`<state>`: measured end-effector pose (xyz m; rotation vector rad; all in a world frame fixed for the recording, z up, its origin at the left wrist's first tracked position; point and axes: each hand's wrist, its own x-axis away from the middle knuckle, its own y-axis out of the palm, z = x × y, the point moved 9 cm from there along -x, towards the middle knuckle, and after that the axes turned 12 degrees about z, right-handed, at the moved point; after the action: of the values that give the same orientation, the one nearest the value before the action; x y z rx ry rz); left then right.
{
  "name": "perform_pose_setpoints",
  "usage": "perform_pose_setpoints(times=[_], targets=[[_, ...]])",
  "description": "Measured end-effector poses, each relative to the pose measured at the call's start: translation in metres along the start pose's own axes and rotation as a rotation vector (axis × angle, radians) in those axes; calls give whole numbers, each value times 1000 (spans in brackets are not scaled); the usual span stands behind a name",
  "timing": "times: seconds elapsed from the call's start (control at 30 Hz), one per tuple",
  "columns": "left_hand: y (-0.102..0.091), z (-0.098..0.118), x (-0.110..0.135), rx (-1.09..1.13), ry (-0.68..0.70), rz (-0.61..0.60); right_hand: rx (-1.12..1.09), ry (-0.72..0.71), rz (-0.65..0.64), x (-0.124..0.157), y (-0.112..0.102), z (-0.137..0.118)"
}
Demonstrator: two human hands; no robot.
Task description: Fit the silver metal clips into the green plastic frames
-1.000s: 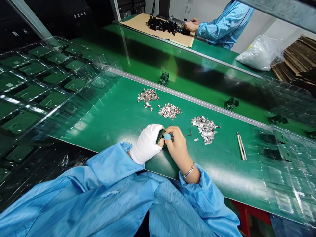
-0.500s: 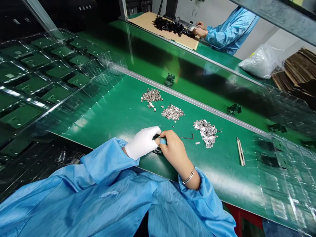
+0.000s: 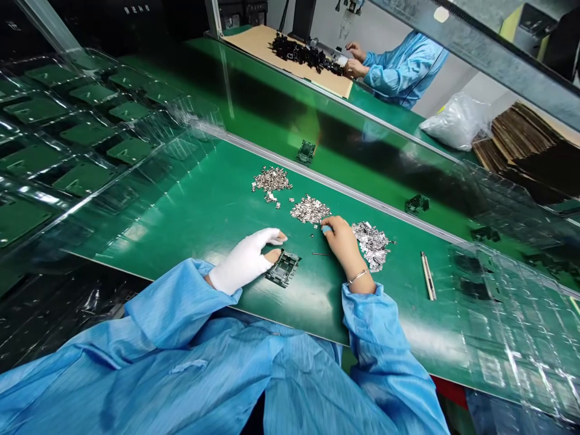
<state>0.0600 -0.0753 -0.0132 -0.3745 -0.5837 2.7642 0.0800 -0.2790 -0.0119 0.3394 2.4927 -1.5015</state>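
My left hand (image 3: 249, 258), in a white fingertip-less glove, has its thumb and fingers apart. Its thumb touches the upper left edge of a small green circuit board (image 3: 284, 269) by the table's front edge. Beyond it, my right hand (image 3: 341, 240) reaches to the near right edge of the middle pile of small metal parts (image 3: 310, 209). A blue cover shows on one of its fingers. The fingertips are pinched together; anything between them is too small to make out. A thin hex key (image 3: 319, 254) lies left of the right hand, its bent end hidden behind that hand.
More small metal parts (image 3: 272, 179) are heaped farther left, flat silver pieces (image 3: 372, 244) to the right. A utility knife (image 3: 428, 276) lies beyond those. Clear plastic trays stand on both sides (image 3: 90, 133) (image 3: 512, 326). Behind the upright panel a co-worker's hands (image 3: 357, 60) handle black parts.
My hands have come apart. The right one has moved away and to the right, toward the middle pile. The circuit board, mostly covered before, now shows beside my left thumb. The view has shifted slightly.
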Motion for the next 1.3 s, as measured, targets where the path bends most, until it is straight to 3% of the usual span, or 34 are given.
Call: perform_pose_setpoints(times=[0.1, 0.23, 0.6, 0.73, 0.87, 0.97, 1.07, 1.3], targets=[[-3, -7, -1, -26, -14, -8, 158, -149, -50, -6, 16, 1], [-5, -11, 2, -44, -7, -20, 304, -223, -74, -3, 25, -5], [-3, -17, 6, -49, -21, -46, 259, -228, -61, -6, 32, -10], [1, -9, 12, -8, 70, -125, 181, -186, -12, 1, 16, -14], [15, -5, 22, -135, 149, -218, -184, -174, 46, 25, -12, -39], [17, -1, 19, -175, 156, -133, -378, -256, 13, 47, -18, -68], [16, 11, 15, -184, 227, -43, -373, -341, 5, 59, -15, -85], [16, 27, 16, -253, 343, 30, -275, -391, 14, 61, -10, -85]])
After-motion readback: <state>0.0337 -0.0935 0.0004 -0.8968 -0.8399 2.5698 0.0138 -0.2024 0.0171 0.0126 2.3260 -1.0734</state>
